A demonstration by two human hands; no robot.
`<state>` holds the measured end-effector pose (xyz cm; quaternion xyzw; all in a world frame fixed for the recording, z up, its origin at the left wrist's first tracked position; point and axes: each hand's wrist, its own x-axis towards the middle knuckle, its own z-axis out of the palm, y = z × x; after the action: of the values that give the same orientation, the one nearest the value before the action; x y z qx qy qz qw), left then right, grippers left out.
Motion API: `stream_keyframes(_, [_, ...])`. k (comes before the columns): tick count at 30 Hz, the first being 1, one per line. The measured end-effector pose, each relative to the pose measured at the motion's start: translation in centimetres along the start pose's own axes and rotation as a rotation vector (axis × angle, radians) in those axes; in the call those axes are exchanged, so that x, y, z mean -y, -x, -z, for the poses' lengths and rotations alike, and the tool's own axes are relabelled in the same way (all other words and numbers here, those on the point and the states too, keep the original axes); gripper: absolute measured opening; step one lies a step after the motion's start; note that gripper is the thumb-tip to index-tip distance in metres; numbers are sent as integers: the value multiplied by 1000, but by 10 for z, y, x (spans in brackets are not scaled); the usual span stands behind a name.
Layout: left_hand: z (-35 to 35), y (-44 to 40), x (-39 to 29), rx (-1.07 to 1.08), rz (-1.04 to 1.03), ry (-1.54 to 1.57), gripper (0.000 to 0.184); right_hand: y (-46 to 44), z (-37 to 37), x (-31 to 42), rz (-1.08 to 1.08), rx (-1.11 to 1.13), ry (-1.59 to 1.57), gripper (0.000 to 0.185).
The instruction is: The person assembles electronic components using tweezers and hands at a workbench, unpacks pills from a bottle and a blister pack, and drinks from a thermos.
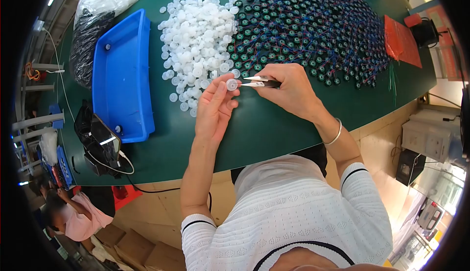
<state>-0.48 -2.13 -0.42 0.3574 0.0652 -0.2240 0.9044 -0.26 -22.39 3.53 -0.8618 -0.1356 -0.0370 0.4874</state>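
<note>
Pinching a clear round cap (232,85), the left hand (215,103) holds it near the heaped white caps (196,43); just right of it, tweezers (270,83) point leftward with spread tips, their long axis running back to the right hand (290,89), its grip clamped around them.

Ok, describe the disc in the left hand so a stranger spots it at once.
On the green table, find the pile of whitish discs. At its lower right edge, the left hand holds one round, translucent disc. Unlike the loose ones, it is pinched in fingertips, with tweezers pointing at it.
</note>
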Motion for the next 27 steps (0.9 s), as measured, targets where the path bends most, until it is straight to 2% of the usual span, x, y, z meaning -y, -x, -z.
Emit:
stream_keyframes(22, [-3,1,2,-37,-12,-43,27,1,-1,1,-15,18,66,12])
stream_keyframes(27, [-3,0,4,-33,-44,-86,26,1,-1,2,34,3,83,12])
